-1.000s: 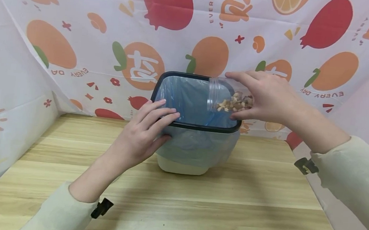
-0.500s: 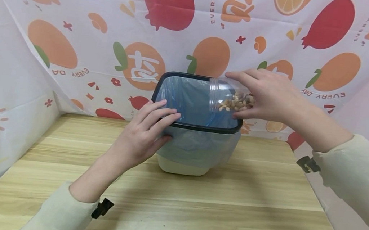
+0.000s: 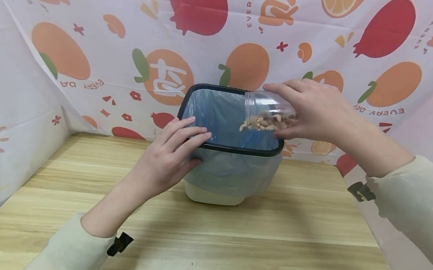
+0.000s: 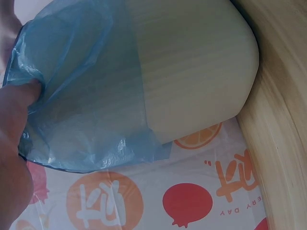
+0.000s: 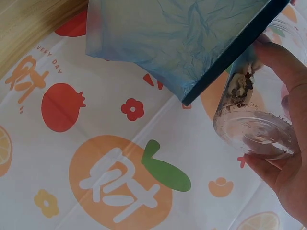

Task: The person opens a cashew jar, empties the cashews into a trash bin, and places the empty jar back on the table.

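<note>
A cream trash bin (image 3: 215, 197) with a black rim (image 3: 238, 150) stands on the table, lined with a blue plastic bag (image 3: 233, 170) folded over its outside. My left hand (image 3: 169, 150) grips the rim at the near left corner, fingers over the inside and thumb (image 4: 29, 93) against the bag outside. Above the bin's right side, my right hand (image 3: 314, 111) holds a clear plastic jar (image 3: 269, 101) tipped on its side, mouth toward the left. Nuts (image 3: 265, 122) lie along the jar's lower wall, some at its mouth. The jar's base (image 5: 261, 132) shows in the right wrist view.
The wood-grain table (image 3: 208, 244) spreads out in front of the bin. Right behind it hangs a white cloth (image 3: 207, 62) printed with fruit, which also covers the left side.
My right hand has tipped the jar further mouth-down, and the nuts have slid left to its mouth, some at the edge. The left hand and the bin have stayed in place.
</note>
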`<state>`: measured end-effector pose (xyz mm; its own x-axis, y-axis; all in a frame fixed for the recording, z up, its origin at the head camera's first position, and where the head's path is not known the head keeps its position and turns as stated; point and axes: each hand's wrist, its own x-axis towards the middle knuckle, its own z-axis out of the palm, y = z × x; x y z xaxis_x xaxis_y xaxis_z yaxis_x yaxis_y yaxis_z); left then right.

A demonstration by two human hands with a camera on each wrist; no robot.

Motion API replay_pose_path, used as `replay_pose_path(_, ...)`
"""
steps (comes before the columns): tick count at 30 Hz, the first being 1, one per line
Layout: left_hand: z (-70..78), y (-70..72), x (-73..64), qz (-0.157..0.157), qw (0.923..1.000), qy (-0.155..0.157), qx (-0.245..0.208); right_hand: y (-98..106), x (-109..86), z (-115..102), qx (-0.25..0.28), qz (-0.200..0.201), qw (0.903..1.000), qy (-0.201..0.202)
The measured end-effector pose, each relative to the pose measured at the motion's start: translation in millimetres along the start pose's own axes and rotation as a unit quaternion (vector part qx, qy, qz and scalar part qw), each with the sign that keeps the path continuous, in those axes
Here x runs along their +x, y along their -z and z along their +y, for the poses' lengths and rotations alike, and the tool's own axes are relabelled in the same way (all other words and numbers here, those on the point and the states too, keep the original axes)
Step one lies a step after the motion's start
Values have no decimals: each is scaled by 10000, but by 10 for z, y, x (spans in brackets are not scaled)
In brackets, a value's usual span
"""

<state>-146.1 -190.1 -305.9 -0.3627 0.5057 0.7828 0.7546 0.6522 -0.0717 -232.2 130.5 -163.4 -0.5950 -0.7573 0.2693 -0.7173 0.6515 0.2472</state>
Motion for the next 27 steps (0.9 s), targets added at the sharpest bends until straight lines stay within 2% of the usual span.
replay_pose_path(12,0,-11,-11,43,10000,-38,22,14,-7,-5,-45,2,10000,59)
replay_pose_path(21,6,-11,-9,41,10000,-41,-15,74,6,-7,-18,-175,9998,46)
replay_pose_path(27,9,-7,-6,38,10000,-29,-17,112,36,-11,-68,-137,9997,171)
